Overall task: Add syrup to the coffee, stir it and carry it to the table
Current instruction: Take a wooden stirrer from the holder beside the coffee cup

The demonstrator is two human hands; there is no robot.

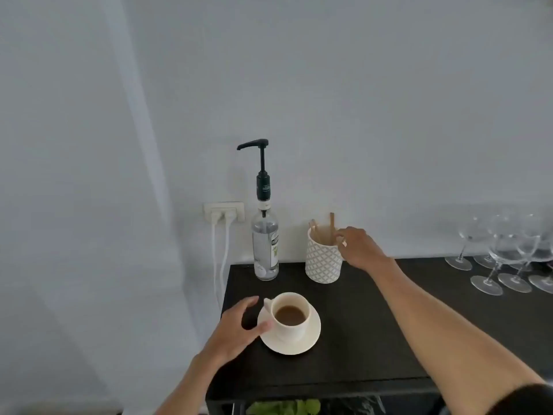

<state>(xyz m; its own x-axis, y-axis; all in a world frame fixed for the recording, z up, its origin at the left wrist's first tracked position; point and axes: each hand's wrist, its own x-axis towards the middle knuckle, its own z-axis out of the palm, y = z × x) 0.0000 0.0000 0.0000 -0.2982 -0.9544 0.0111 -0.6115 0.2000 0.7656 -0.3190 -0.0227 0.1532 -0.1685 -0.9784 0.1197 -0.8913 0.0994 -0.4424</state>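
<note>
The right hand [357, 247] pinches a wooden stirrer [332, 227] in the patterned holder [323, 260], presumably for stirring. The left hand [239, 327], open, steadies the saucer [312, 336] just beside its fingertips; the coffee cup [290, 316] sits upon it.

**The count on the dark counter**

One white cup [291, 316] of coffee, and one saucer [311, 333] under it, low centre of the frame. One syrup bottle [265, 250] with a pump at the back. One patterned holder [323, 262] beside it, and wooden stir sticks [331, 224] poke out: three can be made out, perhaps more hidden. Two white plugs [223, 216] sit in one wall socket [224, 206]. At the right edge, stemmed glasses [505, 250]: at least five, overlapping too much for a firm number. Two hands in view, left hand [236, 329] and right hand [360, 248].
</note>
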